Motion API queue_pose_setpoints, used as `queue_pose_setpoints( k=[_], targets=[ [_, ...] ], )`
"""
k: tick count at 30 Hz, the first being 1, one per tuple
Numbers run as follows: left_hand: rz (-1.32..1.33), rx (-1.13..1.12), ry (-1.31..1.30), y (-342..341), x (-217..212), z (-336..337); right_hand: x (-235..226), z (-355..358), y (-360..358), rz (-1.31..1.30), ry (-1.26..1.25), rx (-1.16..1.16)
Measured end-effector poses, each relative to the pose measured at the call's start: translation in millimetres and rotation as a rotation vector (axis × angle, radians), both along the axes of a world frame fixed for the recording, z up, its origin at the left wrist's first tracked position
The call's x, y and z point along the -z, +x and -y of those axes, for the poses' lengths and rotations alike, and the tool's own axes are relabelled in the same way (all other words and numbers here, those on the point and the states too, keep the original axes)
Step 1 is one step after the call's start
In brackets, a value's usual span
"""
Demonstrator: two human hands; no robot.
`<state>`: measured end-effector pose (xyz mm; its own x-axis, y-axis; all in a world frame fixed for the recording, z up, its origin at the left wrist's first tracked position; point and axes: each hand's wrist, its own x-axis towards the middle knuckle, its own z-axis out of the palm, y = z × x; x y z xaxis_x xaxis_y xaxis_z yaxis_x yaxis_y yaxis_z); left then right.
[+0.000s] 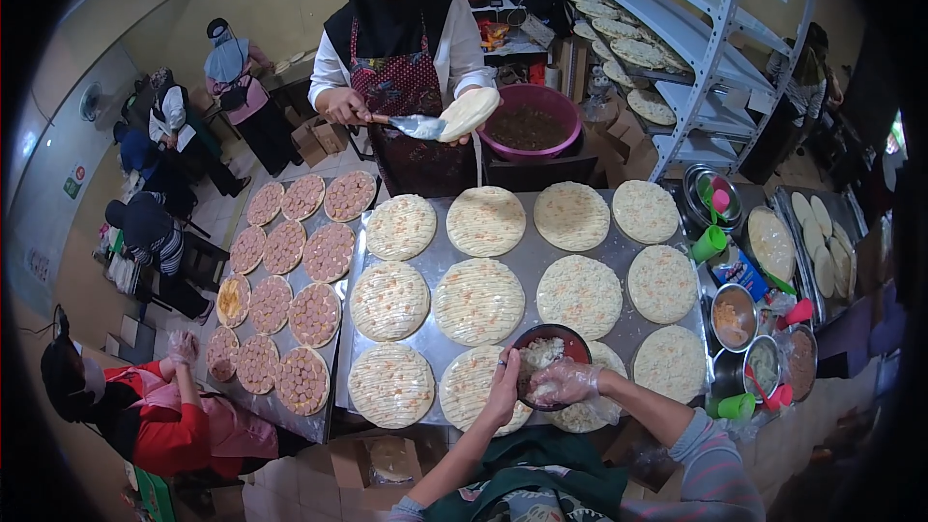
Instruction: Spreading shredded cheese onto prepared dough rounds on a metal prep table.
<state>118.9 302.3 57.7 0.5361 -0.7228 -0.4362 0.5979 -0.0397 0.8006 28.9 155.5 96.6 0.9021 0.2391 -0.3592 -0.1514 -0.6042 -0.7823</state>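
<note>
My left hand [503,389] grips the rim of a dark bowl [587,346] with a reddish inside. White grated topping [543,352], which looks like cheese, lies in it. My right hand [570,382], in a clear plastic glove, dips into the bowl with its fingers curled in the topping; the fingertips are partly hidden. The bowl is above the nearest row of round flat pizza bases [580,296]. Some bases carry white shreds, while those at the left, such as one pizza base [391,300], show pale sauce stripes and orange bits.
Across the metal table [527,232] a person [396,68] spreads white paste on a base. At left, a gloved person in red [184,406] stands by sausage-topped pizzas [314,314]. Topping bowls [737,314] and a green cup [710,244] crowd the right; a shelf rack [715,68] stands behind.
</note>
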Motion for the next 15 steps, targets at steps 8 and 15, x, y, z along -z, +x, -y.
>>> queue_pose_setpoints(
  k=[8, 15],
  targets=[
    [-0.008, -0.010, 0.039, -9, -29, 4, 15, 4, -6, 0.073, -0.017, 0.089],
    [-0.028, 0.047, -0.043, -1, -17, 7, 0, 18, 5, -0.048, -0.027, 0.165]
  ],
)
